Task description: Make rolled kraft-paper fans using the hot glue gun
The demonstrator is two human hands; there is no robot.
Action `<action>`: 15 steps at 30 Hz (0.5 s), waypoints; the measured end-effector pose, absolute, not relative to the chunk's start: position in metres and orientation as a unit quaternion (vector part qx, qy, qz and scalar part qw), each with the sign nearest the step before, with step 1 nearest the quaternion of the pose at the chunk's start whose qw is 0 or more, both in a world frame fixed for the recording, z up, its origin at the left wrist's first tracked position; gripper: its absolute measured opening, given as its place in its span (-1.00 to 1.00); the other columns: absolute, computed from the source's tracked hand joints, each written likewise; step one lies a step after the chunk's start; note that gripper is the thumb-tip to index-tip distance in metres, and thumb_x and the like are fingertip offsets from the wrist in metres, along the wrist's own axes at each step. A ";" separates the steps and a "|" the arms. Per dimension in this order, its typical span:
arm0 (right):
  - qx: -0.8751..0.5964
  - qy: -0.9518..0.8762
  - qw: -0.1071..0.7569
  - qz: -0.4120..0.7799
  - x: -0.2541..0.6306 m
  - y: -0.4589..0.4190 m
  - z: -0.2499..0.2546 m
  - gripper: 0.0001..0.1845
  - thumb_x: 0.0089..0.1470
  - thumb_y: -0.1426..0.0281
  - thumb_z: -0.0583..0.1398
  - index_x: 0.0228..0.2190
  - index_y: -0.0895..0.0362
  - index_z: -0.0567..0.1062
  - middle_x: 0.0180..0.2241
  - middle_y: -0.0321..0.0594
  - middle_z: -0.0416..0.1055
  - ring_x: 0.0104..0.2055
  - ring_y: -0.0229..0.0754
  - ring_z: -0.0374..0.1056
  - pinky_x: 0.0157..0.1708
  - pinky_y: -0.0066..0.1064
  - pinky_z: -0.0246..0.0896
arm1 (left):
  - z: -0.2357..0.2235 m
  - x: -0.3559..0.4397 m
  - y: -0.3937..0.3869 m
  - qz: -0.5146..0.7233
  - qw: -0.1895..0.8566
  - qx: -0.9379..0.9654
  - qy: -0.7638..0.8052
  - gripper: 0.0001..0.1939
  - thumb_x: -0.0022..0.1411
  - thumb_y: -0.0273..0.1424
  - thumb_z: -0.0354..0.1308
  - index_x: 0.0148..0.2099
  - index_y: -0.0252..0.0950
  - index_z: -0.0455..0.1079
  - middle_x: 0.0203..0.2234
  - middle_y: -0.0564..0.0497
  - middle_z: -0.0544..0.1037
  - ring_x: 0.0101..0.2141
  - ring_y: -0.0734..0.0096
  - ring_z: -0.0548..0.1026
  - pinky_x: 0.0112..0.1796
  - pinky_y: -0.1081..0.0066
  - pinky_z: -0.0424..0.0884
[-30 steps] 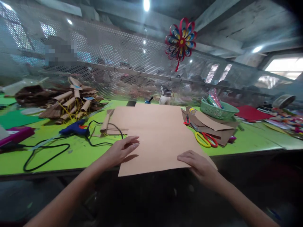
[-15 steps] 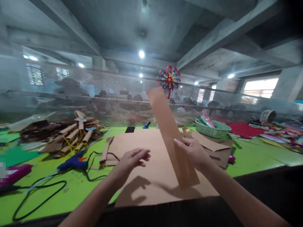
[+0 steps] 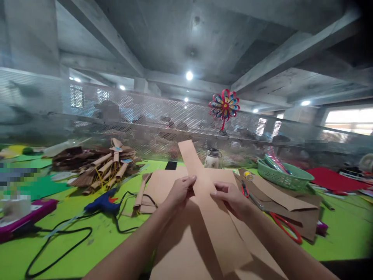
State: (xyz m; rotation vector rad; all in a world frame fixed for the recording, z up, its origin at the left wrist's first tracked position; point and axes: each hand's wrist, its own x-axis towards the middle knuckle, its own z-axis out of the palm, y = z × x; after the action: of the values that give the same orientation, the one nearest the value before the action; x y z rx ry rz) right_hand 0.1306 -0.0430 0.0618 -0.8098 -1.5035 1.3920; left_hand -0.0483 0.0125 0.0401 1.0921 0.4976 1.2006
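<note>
While a brown paper strip (image 3: 208, 206) is held tilted above the big brown sheet (image 3: 177, 241), its left edge is pinched between thumb and fingers by the left hand (image 3: 182, 190). Right edge looks pinched by the right hand (image 3: 230, 196) at about the same height; finger placement behind the paper can't be confirmed. A shadow is cast on the sheet, so most of the strip is judged to be lifted clear; whether the lower end is touched down can't be told. The sheet is laid flat on the table (image 3: 344, 229).

Handling, judged by look: light, stiff-ish lengthwise, easily bent or creased, not very slippery. Best held by both long edges near mid-length, lightly, so that no kinks are pressed in. Tears are risked only if it is yanked.

Labels: no brand or writing can be read. Something is printed on the yellow roll (image 3: 248, 175) and the bottle (image 3: 212, 160), but too small. Blue-and-white tags (image 3: 117, 149) are seen on the brown bundle (image 3: 99, 169); nothing legible.
</note>
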 end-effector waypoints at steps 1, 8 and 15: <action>-0.332 -0.611 0.460 0.552 0.130 -0.039 0.060 -0.52 -0.09 0.25 0.35 -0.11 0.19 0.55 -0.26 -0.11 0.55 -0.29 -0.10 0.46 -0.17 -0.22 0.32 | 0.036 -0.050 0.016 0.532 0.666 0.471 0.226 -0.65 -0.04 -0.19 0.35 -0.39 -0.42 0.46 -0.51 -0.08 0.54 -0.50 0.42 0.45 -0.42 0.43 0.36; -0.348 -0.705 0.476 0.395 0.135 0.000 0.047 -0.48 0.01 0.22 0.27 0.03 0.11 0.46 -0.33 -0.21 0.52 -0.26 -0.17 0.41 -0.14 -0.25 0.31 | 0.021 -0.057 0.025 0.519 0.692 0.440 0.242 -0.72 -0.05 -0.27 0.34 -0.41 -0.40 0.43 -0.54 -0.04 0.52 -0.52 0.42 0.45 -0.42 0.42 0.38; -0.341 -0.713 0.431 0.434 0.137 0.001 0.031 -0.64 -0.19 0.19 0.38 -0.31 0.09 0.64 -0.32 -0.15 0.52 -0.26 -0.08 0.42 -0.25 -0.27 0.33 | 0.013 -0.048 0.019 0.493 0.663 0.498 0.264 -0.79 -0.01 -0.34 0.28 -0.34 -0.39 0.48 -0.45 -0.11 0.56 -0.45 0.35 0.50 -0.40 0.41 0.38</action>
State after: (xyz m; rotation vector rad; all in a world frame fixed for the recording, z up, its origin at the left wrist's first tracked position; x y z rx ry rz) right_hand 0.1373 0.0008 0.0309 -0.8509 -1.7789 1.0821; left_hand -0.0478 0.0192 0.0129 1.1249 0.5956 1.1148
